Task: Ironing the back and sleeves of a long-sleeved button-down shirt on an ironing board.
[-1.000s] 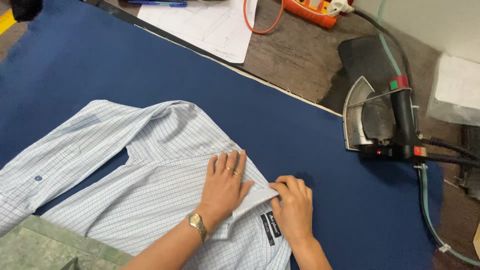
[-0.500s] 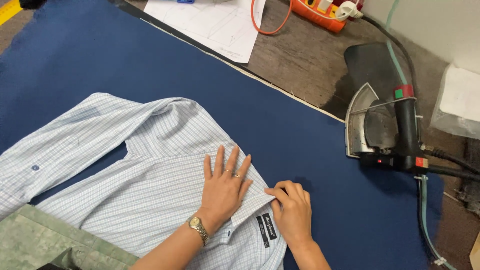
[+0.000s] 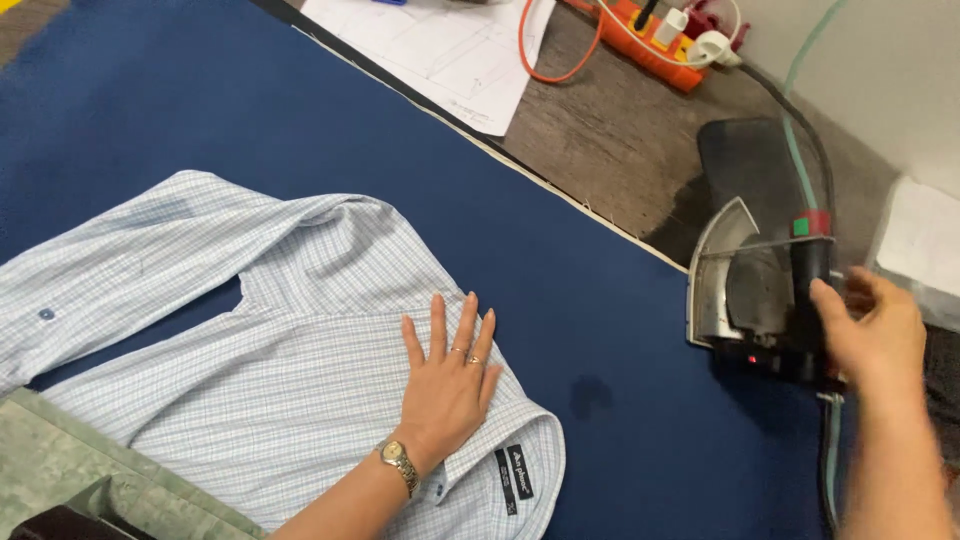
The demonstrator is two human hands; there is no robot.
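A light blue checked shirt (image 3: 250, 380) lies spread on the dark blue padded board (image 3: 330, 130), its collar with a black label (image 3: 515, 470) near the bottom edge. My left hand (image 3: 450, 380), with rings and a gold wristwatch, presses flat on the shirt just behind the collar. My right hand (image 3: 870, 330) is blurred at the right. It reaches the black handle of the iron (image 3: 760, 300), thumb against the handle and fingers still apart beside it. The iron stands tipped on its side on a dark mat.
Beyond the board's far edge are white paper sheets (image 3: 440, 50), an orange power strip (image 3: 650, 35) with plugs and an orange cable. A green hose and black cord run to the iron. A small damp spot (image 3: 590, 395) marks the board. Grey-green cloth (image 3: 60, 470) lies bottom left.
My right hand left the shirt collar and swung right to the iron's handle. My left hand stayed flat on the shirt. The view shifted slightly.
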